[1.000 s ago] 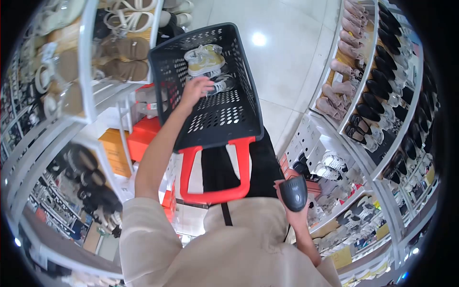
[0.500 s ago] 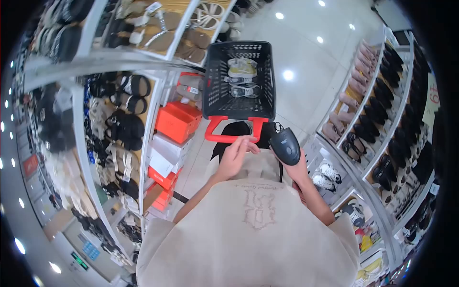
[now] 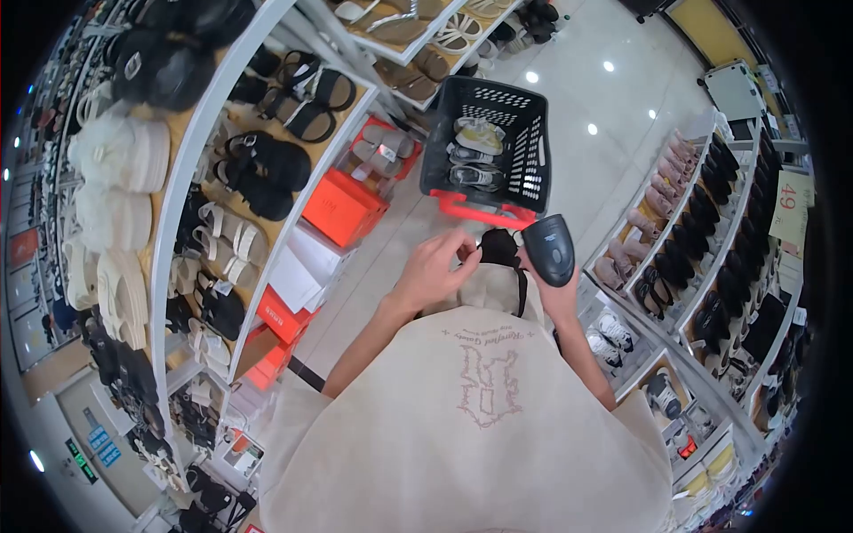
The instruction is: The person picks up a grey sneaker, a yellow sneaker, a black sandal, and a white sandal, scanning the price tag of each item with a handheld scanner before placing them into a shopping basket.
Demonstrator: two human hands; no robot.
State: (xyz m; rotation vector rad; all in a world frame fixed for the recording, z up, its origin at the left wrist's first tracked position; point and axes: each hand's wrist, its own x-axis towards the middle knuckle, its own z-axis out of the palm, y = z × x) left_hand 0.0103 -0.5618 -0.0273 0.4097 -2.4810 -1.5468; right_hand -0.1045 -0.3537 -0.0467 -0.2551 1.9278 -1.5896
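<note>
My right hand (image 3: 553, 286) is wrapped round a black handheld scanner (image 3: 548, 251), held upright in front of my body. My left hand (image 3: 439, 266) is raised beside it with fingers curled and thumb close to the fingertips; whether anything small is between them is too small to tell. Just beyond both hands is a black basket (image 3: 433, 133) with a red handle (image 3: 484, 211). Inside lie a yellow and grey shoe (image 3: 480, 135) and dark grey shoes (image 3: 477, 176). Neither hand visibly touches the handle.
Shelves of sandals (image 3: 267, 173) rise close on the left, with orange shoeboxes (image 3: 342, 209) and a white box (image 3: 298, 280) beside them. On the right, curved racks hold pink shoes (image 3: 662, 191) and black shoes (image 3: 702, 209). A 49 price sign (image 3: 791, 211) hangs there.
The view has turned, so the basket appears further right. My left hand has come off the handle area and curled its fingers. The scanner remains in my right hand, a little higher.
</note>
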